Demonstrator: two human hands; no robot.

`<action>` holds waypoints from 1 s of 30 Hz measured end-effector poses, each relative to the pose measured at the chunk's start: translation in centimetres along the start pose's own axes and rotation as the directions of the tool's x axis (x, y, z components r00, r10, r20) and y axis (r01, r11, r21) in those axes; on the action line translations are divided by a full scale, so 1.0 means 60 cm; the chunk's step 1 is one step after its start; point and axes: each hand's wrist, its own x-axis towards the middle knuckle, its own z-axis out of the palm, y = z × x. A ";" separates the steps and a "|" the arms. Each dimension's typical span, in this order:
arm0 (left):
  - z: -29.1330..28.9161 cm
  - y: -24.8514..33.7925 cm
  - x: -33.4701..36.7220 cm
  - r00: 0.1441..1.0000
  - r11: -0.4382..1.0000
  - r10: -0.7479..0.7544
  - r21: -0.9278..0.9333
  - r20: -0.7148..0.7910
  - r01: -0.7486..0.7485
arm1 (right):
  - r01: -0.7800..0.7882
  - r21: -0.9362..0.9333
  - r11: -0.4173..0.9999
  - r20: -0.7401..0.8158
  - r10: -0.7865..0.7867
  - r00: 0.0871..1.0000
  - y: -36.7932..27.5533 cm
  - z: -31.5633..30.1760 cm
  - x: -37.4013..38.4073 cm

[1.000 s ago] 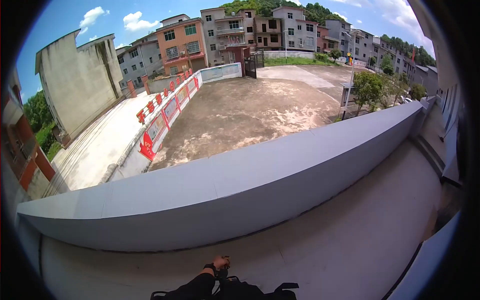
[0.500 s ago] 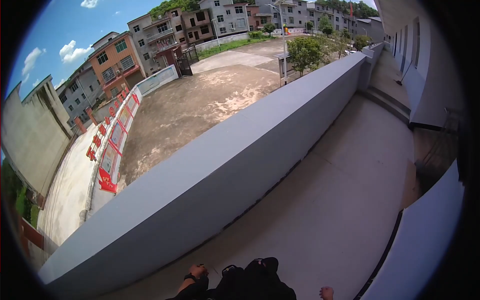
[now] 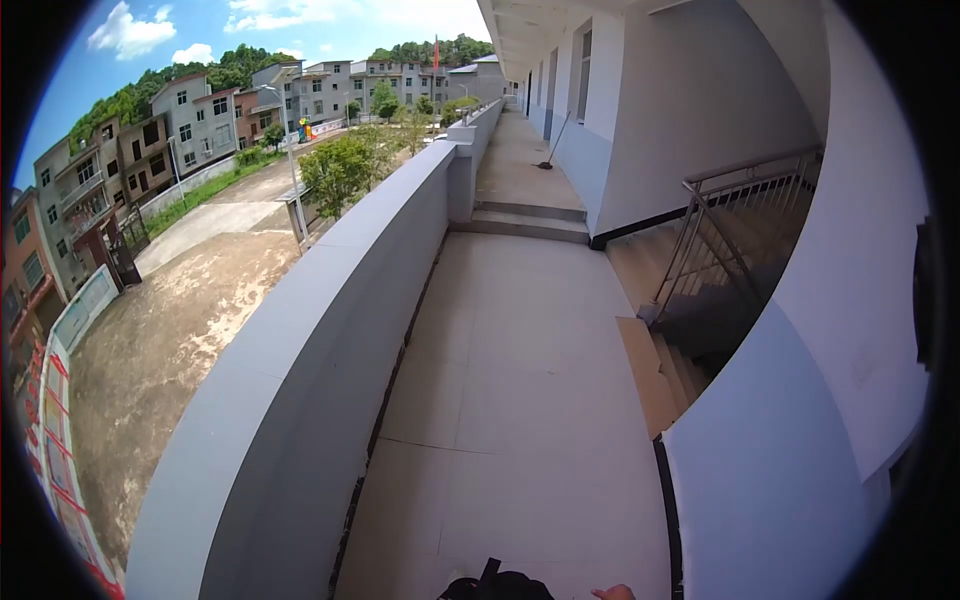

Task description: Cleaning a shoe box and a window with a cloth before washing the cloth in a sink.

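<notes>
Only the top of my right hand [image 3: 613,592] shows at the lower edge, beside the dark clothing on my body [image 3: 497,586]. It hangs above the tiled walkway floor [image 3: 510,430], apart from the wall on the right. Its fingers are mostly cut off by the frame, so their pose cannot be made out. My left hand is out of view.
A grey parapet [image 3: 300,350] runs along the left, above a yard. Ahead, two low steps [image 3: 530,222] lead up to a corridor where a long-handled mop [image 3: 545,164] leans on the wall. To the right, a stairwell with metal railing [image 3: 740,190] descends.
My view has swung to the right, bringing the corridor and stairwell into the middle. My left hand has left the picture, and my right hand remains at the lower edge.
</notes>
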 end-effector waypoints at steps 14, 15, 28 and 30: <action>0.911 0.827 0.386 0.918 0.947 0.272 0.092 0.287 -0.309 | -0.323 0.636 0.701 0.353 0.108 0.929 -0.156 -0.205 0.921; 0.923 0.793 0.378 0.894 0.986 0.143 0.016 0.424 -0.165 | -0.067 0.230 0.971 0.240 0.010 0.971 -0.237 -0.252 1.046; 1.365 1.273 0.638 0.998 0.990 -0.048 -0.133 0.048 0.054 | 0.425 0.112 0.898 -0.026 -0.425 0.905 -1.077 -0.703 1.816; 1.499 1.455 0.713 0.997 0.992 0.043 -0.121 0.063 -0.035 | 0.074 -0.175 0.982 0.396 0.001 0.918 -0.994 -0.719 1.876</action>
